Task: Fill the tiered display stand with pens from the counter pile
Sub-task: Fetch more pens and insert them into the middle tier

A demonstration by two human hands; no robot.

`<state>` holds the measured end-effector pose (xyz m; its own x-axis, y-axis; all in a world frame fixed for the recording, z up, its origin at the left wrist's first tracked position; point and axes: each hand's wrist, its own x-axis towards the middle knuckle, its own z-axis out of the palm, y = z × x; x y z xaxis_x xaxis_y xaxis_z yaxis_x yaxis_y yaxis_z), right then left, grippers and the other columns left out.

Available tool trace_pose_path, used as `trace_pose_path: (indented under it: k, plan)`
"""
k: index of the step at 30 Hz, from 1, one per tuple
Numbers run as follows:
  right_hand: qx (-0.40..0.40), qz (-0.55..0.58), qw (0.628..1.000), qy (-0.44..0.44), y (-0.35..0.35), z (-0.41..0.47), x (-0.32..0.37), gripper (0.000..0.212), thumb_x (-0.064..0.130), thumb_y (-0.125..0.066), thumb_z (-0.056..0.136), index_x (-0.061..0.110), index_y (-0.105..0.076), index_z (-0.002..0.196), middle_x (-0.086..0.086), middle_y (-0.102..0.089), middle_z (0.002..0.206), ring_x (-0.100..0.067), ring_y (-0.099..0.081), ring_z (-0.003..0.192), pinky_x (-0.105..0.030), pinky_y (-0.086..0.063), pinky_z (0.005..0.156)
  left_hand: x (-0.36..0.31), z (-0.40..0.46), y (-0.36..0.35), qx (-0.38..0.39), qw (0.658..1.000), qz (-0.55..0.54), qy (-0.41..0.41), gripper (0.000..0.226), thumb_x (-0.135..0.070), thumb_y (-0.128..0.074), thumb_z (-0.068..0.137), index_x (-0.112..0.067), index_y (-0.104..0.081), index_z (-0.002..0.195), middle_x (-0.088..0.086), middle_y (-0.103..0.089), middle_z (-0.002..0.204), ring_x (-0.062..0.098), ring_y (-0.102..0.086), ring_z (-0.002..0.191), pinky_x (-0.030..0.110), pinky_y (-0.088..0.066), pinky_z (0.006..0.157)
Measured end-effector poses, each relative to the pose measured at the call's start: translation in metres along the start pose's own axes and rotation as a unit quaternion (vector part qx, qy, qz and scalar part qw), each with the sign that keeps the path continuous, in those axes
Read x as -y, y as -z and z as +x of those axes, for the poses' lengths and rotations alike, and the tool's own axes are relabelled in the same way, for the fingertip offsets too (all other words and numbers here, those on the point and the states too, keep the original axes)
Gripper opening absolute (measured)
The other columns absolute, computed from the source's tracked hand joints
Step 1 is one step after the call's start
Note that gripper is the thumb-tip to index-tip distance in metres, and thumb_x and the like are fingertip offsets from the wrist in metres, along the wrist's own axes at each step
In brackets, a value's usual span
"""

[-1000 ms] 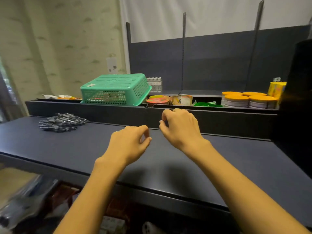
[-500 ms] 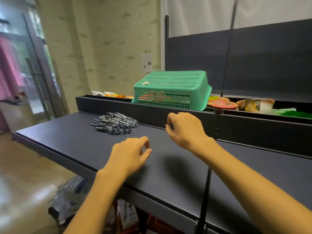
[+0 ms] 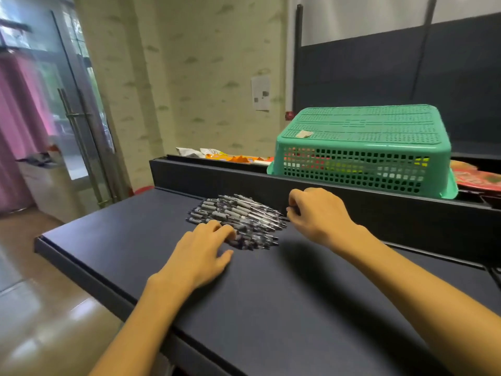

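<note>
Pile of grey-and-clear plastic click pens (image 3: 238,219) lies on the dark matte counter top (image 3: 271,308), toward its far left part, just in front of the raised black back ledge (image 3: 379,210); pens lie roughly parallel, heaped several deep; left hand (image 3: 202,255) reaches forward from a bare forearm, palm down, fingers extended and slightly spread, fingertips (image 3: 226,232) resting on the near edge of the pile, thumb splayed to the right on the counter; nothing gripped, hand flat and relaxed; right hand (image 3: 321,214) comes in from the right, wrist bent, back of hand up, fingers curled under toward the palm at the pile's right end, touching or just beside the pen tips; whether a pen is pinched inside that curl, cannot tell; both forearms run diagonally across the counter from the lower edge; upturned green perforated plastic basket (image 3: 363,147) sits behind the ledge, above the right hand; crumpled orange and white snack packets (image 3: 230,156) lie to its left behind the ledge; a glass door with metal handle (image 3: 73,115) stands at far left.
</note>
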<state>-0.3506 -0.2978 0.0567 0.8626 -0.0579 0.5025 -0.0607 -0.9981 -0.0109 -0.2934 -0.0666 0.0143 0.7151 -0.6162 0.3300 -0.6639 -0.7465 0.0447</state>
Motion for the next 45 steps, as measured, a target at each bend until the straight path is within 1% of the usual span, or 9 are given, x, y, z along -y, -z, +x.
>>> trace_pose_path:
  k: [5, 11, 17, 21, 25, 29, 34, 39, 45]
  plan:
    - [0.013, -0.042, 0.997, -0.056, -0.024, 0.019, 0.005, 0.020, 0.031, -0.047, 0.094, 0.015, -0.058, 0.099, -0.006, -0.062, 0.096, -0.030, -0.057, 0.094, -0.036, -0.045, 0.071, 0.045, 0.031, -0.015, -0.008, 0.997, -0.031, -0.067, 0.041, -0.039, -0.053, 0.086, -0.035, -0.043, 0.126, -0.011, -0.044, 0.127, 0.015, -0.044, 0.115, 0.031, -0.040, 0.091]
    - [-0.002, -0.071, 0.988, -0.141, -0.045, 0.021, 0.023, 0.021, 0.033, -0.047, 0.094, 0.016, -0.058, 0.094, -0.003, -0.061, 0.090, -0.026, -0.058, 0.087, -0.034, -0.045, 0.066, 0.090, 0.061, -0.030, 0.022, 0.981, -0.070, -0.181, 0.054, -0.047, -0.045, 0.075, -0.033, -0.044, 0.128, -0.011, -0.043, 0.122, 0.013, -0.039, 0.115, 0.032, -0.036, 0.094]
    - [-0.039, -0.078, 0.977, -0.195, -0.062, 0.011, 0.047, 0.021, 0.033, -0.047, 0.095, 0.017, -0.061, 0.096, -0.001, -0.061, 0.088, -0.024, -0.057, 0.084, -0.029, -0.034, 0.061, 0.097, 0.083, -0.039, 0.019, 0.957, -0.083, -0.276, 0.062, -0.057, -0.034, 0.073, -0.026, -0.047, 0.125, -0.010, -0.045, 0.120, 0.012, -0.040, 0.107, 0.029, -0.037, 0.095]
    - [-0.060, -0.066, 0.971, -0.223, -0.059, 0.006, 0.054, 0.020, 0.034, -0.050, 0.094, 0.018, -0.062, 0.097, 0.000, -0.061, 0.089, -0.024, -0.058, 0.085, -0.029, -0.034, 0.061, 0.092, 0.078, -0.047, 0.046, 0.949, -0.129, -0.285, 0.059, -0.057, -0.035, 0.071, -0.025, -0.051, 0.118, -0.012, -0.045, 0.112, 0.008, -0.038, 0.101, 0.026, -0.037, 0.094]
    - [-0.076, -0.051, 0.967, -0.240, -0.058, -0.003, 0.050, 0.017, 0.032, -0.054, 0.092, 0.018, -0.064, 0.095, -0.001, -0.061, 0.086, -0.026, -0.059, 0.085, -0.030, -0.036, 0.062, 0.089, 0.077, -0.047, 0.057, 0.947, -0.140, -0.283, 0.042, -0.050, -0.046, 0.079, -0.026, -0.051, 0.113, -0.012, -0.042, 0.110, 0.007, -0.037, 0.100, 0.024, -0.035, 0.090]
    - [-0.097, -0.016, 0.958, -0.269, -0.058, -0.010, 0.045, 0.015, 0.027, -0.056, 0.089, 0.016, -0.066, 0.091, 0.003, -0.056, 0.075, -0.027, -0.060, 0.079, -0.031, -0.041, 0.062, 0.087, 0.075, -0.049, 0.049, 0.951, -0.113, -0.283, 0.049, -0.055, -0.032, 0.073, -0.025, -0.050, 0.108, -0.009, -0.046, 0.104, 0.011, -0.041, 0.097, 0.029, -0.039, 0.088]
    - [-0.106, 0.026, 0.950, -0.294, -0.061, -0.021, 0.051, 0.014, 0.026, -0.056, 0.090, 0.018, -0.068, 0.090, 0.008, -0.057, 0.071, -0.022, -0.060, 0.076, -0.030, -0.044, 0.062, 0.087, 0.067, -0.054, 0.010, 0.956, -0.071, -0.286, 0.059, -0.056, -0.024, 0.074, -0.026, -0.048, 0.118, -0.007, -0.047, 0.108, 0.015, -0.041, 0.099, 0.031, -0.036, 0.092]
    - [-0.109, 0.045, 0.942, -0.315, -0.060, -0.027, 0.049, 0.012, 0.025, -0.056, 0.089, 0.019, -0.067, 0.089, 0.012, -0.054, 0.065, -0.021, -0.059, 0.073, -0.032, -0.048, 0.064, 0.076, 0.059, -0.052, -0.005, 0.950, -0.088, -0.299, 0.067, -0.057, -0.022, 0.071, -0.024, -0.046, 0.123, -0.009, -0.049, 0.111, 0.014, -0.042, 0.104, 0.031, -0.033, 0.094]
    - [-0.093, 0.057, 0.932, -0.347, -0.058, -0.036, 0.042, 0.013, 0.026, -0.057, 0.089, 0.020, -0.067, 0.086, 0.011, -0.055, 0.065, -0.022, -0.060, 0.074, -0.031, -0.046, 0.066, 0.067, 0.059, -0.051, 0.023, 0.928, -0.132, -0.348, 0.073, -0.055, -0.022, 0.072, -0.029, -0.033, 0.140, -0.014, -0.040, 0.135, 0.006, -0.032, 0.121, 0.021, -0.017, 0.103]
